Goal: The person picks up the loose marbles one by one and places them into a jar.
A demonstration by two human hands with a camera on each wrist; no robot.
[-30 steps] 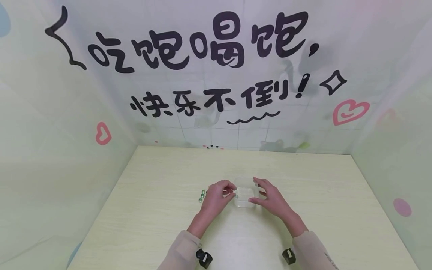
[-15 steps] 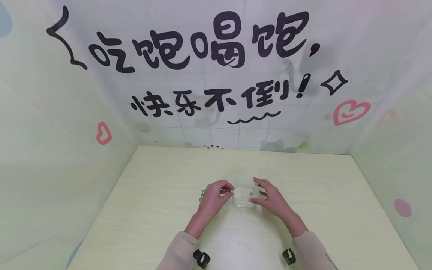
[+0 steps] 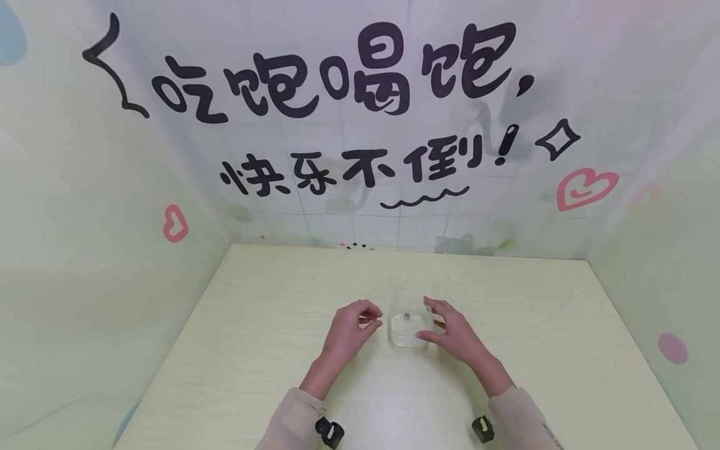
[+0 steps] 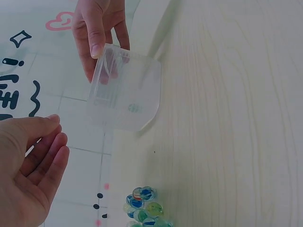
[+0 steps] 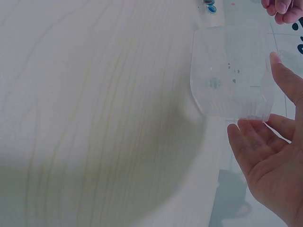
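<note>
My right hand (image 3: 452,330) holds a clear plastic box (image 3: 408,339) from its right side, thumb on the near part and fingers toward the far side. Inside the box lies a greenish marble (image 3: 407,317), also showing through the wall in the left wrist view. To the left of the box, apart from it, my left hand (image 3: 351,328) hovers with relaxed, bent fingers. Nothing shows between its thumb and fingers in the left wrist view. Several glass marbles (image 4: 142,208) with blue, green and yellow swirls lie clustered on the table; in the head view the left hand hides them.
A pale wood-grain table (image 3: 270,294) carries everything. Behind it rises a printed backdrop (image 3: 365,206) with black lettering, and cloth walls (image 3: 647,294) flank both sides. Black wrist straps (image 3: 330,432) sit at the sleeves.
The left hand has drawn back leftward from the box. A marble has rolled inside the box, from its left side to the right, then to the far middle. The right hand stays put.
</note>
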